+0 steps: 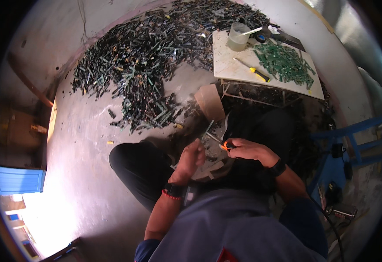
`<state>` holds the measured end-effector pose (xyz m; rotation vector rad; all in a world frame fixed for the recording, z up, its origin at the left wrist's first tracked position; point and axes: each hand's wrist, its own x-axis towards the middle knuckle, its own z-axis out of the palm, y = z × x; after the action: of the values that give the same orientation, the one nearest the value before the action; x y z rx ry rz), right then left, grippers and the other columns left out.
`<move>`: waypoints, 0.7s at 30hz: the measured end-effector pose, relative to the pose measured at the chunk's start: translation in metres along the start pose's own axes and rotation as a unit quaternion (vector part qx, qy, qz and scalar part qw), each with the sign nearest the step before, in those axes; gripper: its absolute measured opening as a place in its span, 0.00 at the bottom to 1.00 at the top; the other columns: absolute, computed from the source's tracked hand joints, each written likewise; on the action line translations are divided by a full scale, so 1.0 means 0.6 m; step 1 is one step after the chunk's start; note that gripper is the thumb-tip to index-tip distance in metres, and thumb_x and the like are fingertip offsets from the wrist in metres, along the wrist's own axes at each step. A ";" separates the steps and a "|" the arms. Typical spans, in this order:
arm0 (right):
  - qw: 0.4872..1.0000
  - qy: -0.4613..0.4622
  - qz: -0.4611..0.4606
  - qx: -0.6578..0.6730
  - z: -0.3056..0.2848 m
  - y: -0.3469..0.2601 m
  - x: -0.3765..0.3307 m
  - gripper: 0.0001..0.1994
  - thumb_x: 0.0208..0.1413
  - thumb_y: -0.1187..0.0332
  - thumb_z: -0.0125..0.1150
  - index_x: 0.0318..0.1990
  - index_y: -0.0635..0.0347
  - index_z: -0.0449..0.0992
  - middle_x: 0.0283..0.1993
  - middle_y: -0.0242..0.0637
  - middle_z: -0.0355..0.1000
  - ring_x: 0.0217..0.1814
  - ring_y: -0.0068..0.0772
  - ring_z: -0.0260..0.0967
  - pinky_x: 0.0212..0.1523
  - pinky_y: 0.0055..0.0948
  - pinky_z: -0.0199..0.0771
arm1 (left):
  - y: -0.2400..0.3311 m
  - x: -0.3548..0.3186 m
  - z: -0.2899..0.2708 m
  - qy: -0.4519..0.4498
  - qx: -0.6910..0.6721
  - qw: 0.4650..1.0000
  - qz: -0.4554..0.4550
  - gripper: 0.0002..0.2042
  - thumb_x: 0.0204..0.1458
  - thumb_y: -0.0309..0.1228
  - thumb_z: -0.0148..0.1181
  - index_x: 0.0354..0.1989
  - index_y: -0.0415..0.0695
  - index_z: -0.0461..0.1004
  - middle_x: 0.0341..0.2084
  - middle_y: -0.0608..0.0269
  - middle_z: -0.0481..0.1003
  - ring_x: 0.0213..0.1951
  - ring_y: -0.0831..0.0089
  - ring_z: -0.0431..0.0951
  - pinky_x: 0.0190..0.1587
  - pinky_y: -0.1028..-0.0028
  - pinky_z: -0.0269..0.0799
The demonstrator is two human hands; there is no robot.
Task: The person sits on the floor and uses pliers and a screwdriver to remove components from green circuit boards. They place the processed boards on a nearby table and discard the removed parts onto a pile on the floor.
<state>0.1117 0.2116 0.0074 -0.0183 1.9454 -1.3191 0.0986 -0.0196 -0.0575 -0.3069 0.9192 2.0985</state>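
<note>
My left hand (192,154) is closed, its fingers pinched around the lower end of a thin green circuit board strip (209,126). The strip points up and away from me. From the right, my right hand (248,149) wraps around the orange and black handle of a screwdriver (227,145). Its metal shaft reaches left to the strip; whether the tip touches it I cannot tell. Both hands are above the gap between my knees. Below them lie cardboard pieces (216,168) and small scattered bits.
A large heap of dark and green strips (138,74) covers the floor ahead. On a low white board (226,65) at front right are green circuit boards (282,63), a yellow-black screwdriver (259,74), a cup of liquid (237,39) and black tape (260,38). A blue frame (352,131) stands right.
</note>
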 end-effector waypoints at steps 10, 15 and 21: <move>0.970 0.215 -0.060 -0.096 -0.058 -0.012 -0.006 0.10 0.51 0.65 0.48 0.34 0.64 0.65 0.26 0.46 0.64 0.30 0.46 0.63 0.32 0.40 0.62 | 0.061 0.027 0.025 -0.049 -0.114 0.992 -0.036 0.15 0.63 0.43 0.39 0.27 0.49 0.60 0.14 0.71 0.55 0.13 0.79 0.51 0.17 0.79 0.50; 0.844 0.457 -0.088 -0.266 -0.175 -0.044 0.014 0.18 0.55 0.62 0.53 0.48 0.67 0.67 0.39 0.54 0.69 0.44 0.56 0.66 0.45 0.44 0.67 | 0.117 0.058 0.024 -0.063 -0.061 0.995 -0.040 0.15 0.62 0.44 0.42 0.26 0.50 0.62 0.16 0.73 0.57 0.14 0.81 0.51 0.16 0.81 0.48; 0.760 0.489 -0.081 -0.420 -0.266 -0.047 0.067 0.20 0.50 0.64 0.56 0.51 0.61 0.68 0.42 0.47 0.67 0.48 0.50 0.62 0.52 0.44 0.61 | 0.195 0.137 0.098 -0.107 0.009 0.993 -0.041 0.15 0.63 0.45 0.40 0.27 0.49 0.61 0.15 0.72 0.57 0.13 0.80 0.51 0.15 0.81 0.48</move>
<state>-0.0226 0.3076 0.0330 0.0834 3.3718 -0.3695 -0.0378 0.0217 0.0026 -0.1057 0.7862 2.0014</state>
